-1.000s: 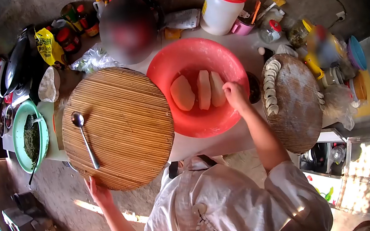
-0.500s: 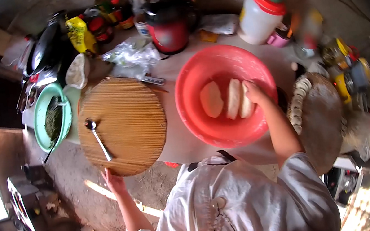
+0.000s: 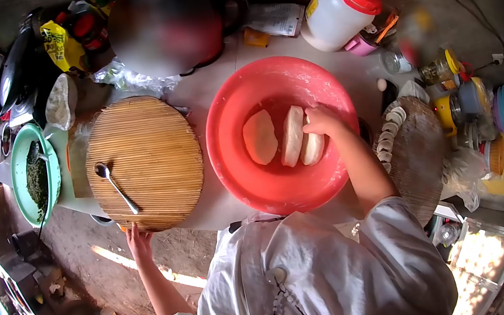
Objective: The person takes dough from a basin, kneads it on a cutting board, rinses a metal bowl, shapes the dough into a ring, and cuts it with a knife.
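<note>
In the head view my left hand [image 3: 140, 242] grips the front edge of a round tray of thin reeds [image 3: 162, 164], with part of the fingers hidden at the rim. A metal spoon [image 3: 118, 189] lies on that tray. My right hand [image 3: 323, 121] is inside a red basin [image 3: 251, 193], its fingers closed on the upper end of a strip of dough [image 3: 312, 150]. Beside that strip lie another long dough strip [image 3: 292, 137] and a wider, flatter dough piece [image 3: 260, 138].
To the left stands a green bowl [image 3: 22, 195] of chopped greens. A floured round board [image 3: 417, 152] with a row of cut dough pieces [image 3: 388, 134] lies right. Behind are a dark-red pot [image 3: 199, 41], blurred in part, and a white jar [image 3: 335, 18] with a red lid.
The whole view has shifted, so the basin and tray appear further left. My right hand stays at the dough strip, and my left hand stays at the tray's edge.
</note>
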The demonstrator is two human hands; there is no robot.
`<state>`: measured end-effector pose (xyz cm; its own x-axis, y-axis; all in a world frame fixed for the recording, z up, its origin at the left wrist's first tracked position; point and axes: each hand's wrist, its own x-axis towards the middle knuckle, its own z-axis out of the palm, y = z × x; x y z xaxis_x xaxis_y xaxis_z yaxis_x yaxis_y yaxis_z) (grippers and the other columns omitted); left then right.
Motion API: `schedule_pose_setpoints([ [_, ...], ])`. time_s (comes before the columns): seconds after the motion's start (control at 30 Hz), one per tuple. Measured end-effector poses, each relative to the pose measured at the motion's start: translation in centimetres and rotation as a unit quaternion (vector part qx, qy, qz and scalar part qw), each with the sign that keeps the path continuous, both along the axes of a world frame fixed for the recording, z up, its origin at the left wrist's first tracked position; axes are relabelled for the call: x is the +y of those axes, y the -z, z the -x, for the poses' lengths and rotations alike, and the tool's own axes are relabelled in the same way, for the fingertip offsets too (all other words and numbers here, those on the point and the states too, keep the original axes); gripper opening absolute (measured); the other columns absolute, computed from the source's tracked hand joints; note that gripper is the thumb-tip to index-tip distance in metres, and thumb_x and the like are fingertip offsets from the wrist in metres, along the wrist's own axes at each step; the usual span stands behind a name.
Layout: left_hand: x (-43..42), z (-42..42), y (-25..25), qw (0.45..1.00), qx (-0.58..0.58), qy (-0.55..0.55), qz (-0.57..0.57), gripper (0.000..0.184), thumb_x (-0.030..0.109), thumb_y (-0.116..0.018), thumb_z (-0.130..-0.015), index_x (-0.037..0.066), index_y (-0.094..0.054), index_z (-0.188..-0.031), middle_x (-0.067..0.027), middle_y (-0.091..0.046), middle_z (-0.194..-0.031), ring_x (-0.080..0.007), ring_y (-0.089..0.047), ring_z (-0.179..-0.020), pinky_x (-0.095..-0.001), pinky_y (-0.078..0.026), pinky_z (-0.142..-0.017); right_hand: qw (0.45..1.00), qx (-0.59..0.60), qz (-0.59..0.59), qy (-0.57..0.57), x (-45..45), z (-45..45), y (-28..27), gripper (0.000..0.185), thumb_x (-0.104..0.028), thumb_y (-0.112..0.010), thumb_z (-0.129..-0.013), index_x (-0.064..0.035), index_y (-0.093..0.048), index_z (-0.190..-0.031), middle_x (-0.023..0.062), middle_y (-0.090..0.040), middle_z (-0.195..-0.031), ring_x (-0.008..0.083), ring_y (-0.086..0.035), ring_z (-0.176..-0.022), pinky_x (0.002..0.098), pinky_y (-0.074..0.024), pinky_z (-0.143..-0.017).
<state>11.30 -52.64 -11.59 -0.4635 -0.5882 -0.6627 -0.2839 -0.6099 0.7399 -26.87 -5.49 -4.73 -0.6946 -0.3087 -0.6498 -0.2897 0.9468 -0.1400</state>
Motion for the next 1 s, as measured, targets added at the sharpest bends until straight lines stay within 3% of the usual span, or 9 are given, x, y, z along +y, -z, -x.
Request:
schedule_pose_setpoints([
  [0.23, -0.7, 0.9, 0.5, 0.992, -0.129, -0.004, 0.008, 0.057, 0.053, -0.046, -0.084, 0.016, -0.036, -0.126, -0.0072, -0.050, -0.118, -0.0225, -0.051, -0.103, -0.0453, -0.037, -0.086, 0.995, 0.015, 0.085, -0.043, 2.5, -1.9, 2.4, 0.051, -0.031, -0.061, -0.065, 0.0017, -0.056, -0.104, 0.0221, -0.050, -0.112, 0.0342, -0.047, -0.105, 0.0366, -0.0399, -0.089],
  [0.33, -0.9, 1.5, 0.5, 0.984, -0.175, 0.008, 0.018, 0.059, 0.054, -0.043, -0.085, 0.016, -0.035, -0.128, -0.0070, -0.049, -0.120, -0.0223, -0.051, -0.104, -0.0461, -0.037, -0.085, 0.975, -0.066, 0.182, 0.109, 3.4, -2.9, 3.2, 0.045, -0.032, -0.061, -0.067, 0.0012, -0.057, -0.098, 0.0196, -0.058, -0.094, 0.0307, -0.056, -0.090, 0.0368, -0.0445, -0.079],
  [0.53, -1.7, 1.5, 1.2, 0.934, -0.340, 0.057, 0.088, 0.060, 0.055, -0.039, -0.086, 0.013, -0.036, -0.128, -0.0090, -0.048, -0.122, -0.0271, -0.049, -0.105, -0.0456, -0.036, -0.086, 0.923, -0.150, 0.322, 0.146, 3.2, -6.7, 1.6, 0.026, -0.026, -0.053, -0.081, -0.0012, -0.056, -0.076, 0.0074, -0.056, -0.063, 0.0111, -0.051, -0.060, 0.0296, -0.0399, -0.054],
  [0.63, -3.0, 0.1, 3.1, 0.894, -0.332, 0.109, 0.281, 0.059, 0.052, -0.040, -0.087, 0.009, -0.038, -0.126, -0.0148, -0.049, -0.118, -0.0308, -0.048, -0.102, -0.0447, -0.037, -0.085, 0.874, -0.184, 0.405, 0.194, 3.2, -8.9, 0.7, 0.024, -0.024, -0.052, -0.083, -0.0004, -0.056, -0.079, 0.0073, -0.057, -0.066, 0.0113, -0.053, -0.062, 0.0276, -0.0415, -0.057],
  [0.7, -1.6, 1.5, 1.8, 0.654, -0.372, 0.125, 0.647, 0.052, 0.042, -0.045, -0.089, 0.004, -0.040, -0.123, -0.0207, -0.051, -0.109, -0.0332, -0.050, -0.096, -0.0441, -0.037, -0.084, 0.876, -0.134, 0.398, 0.237, 3.0, -9.9, 1.2, 0.025, -0.025, -0.054, -0.082, 0.0000, -0.056, -0.083, 0.0086, -0.058, -0.070, 0.0135, -0.054, -0.064, 0.0281, -0.0427, -0.059],
  [0.73, -0.4, 3.8, -0.5, 0.653, -0.278, 0.132, 0.692, 0.044, 0.032, -0.048, -0.089, 0.003, -0.041, -0.122, -0.0204, -0.053, -0.103, -0.0283, -0.052, -0.093, -0.0385, -0.042, -0.077, 0.875, -0.080, 0.389, 0.278, 2.8, -10.2, 1.5, 0.027, -0.026, -0.056, -0.081, 0.0003, -0.056, -0.087, 0.0100, -0.059, -0.073, 0.0157, -0.056, -0.066, 0.0286, -0.0438, -0.061],
  [0.8, 1.9, 8.5, -3.0, 0.881, -0.065, 0.137, 0.449, 0.041, 0.027, -0.048, -0.090, 0.004, -0.041, -0.123, -0.0149, -0.053, -0.105, -0.0211, -0.054, -0.090, -0.0292, -0.044, -0.072, 0.875, -0.006, 0.368, 0.314, 2.7, -10.5, 3.8, 0.029, -0.027, -0.057, -0.080, 0.0005, -0.055, -0.090, 0.0113, -0.060, -0.074, 0.0180, -0.057, -0.067, 0.0296, -0.0446, -0.063],
  [0.83, 4.7, 11.9, -5.4, 0.918, -0.040, 0.161, 0.359, 0.040, 0.025, -0.047, -0.091, 0.005, -0.039, -0.125, -0.0099, -0.052, -0.108, -0.0143, -0.053, -0.088, -0.0221, -0.044, -0.069, 0.870, 0.069, 0.345, 0.345, 2.6, -10.5, 4.5, 0.032, -0.028, -0.059, -0.078, 0.0006, -0.055, -0.092, 0.0126, -0.060, -0.076, 0.0204, -0.058, -0.068, 0.0306, -0.0453, -0.064],
  [1.0, 15.2, 21.1, -7.9, 0.926, 0.063, 0.328, 0.177, 0.059, 0.022, -0.056, -0.086, 0.005, -0.024, -0.133, -0.0131, -0.047, -0.115, -0.0188, -0.050, -0.098, -0.0283, -0.044, -0.080, 0.891, -0.092, 0.260, 0.362, 2.1, -9.3, 7.4, 0.029, -0.028, -0.051, -0.081, 0.0002, -0.055, -0.075, 0.0112, -0.058, -0.069, 0.0210, -0.057, -0.065, 0.0332, -0.0431, -0.059],
])
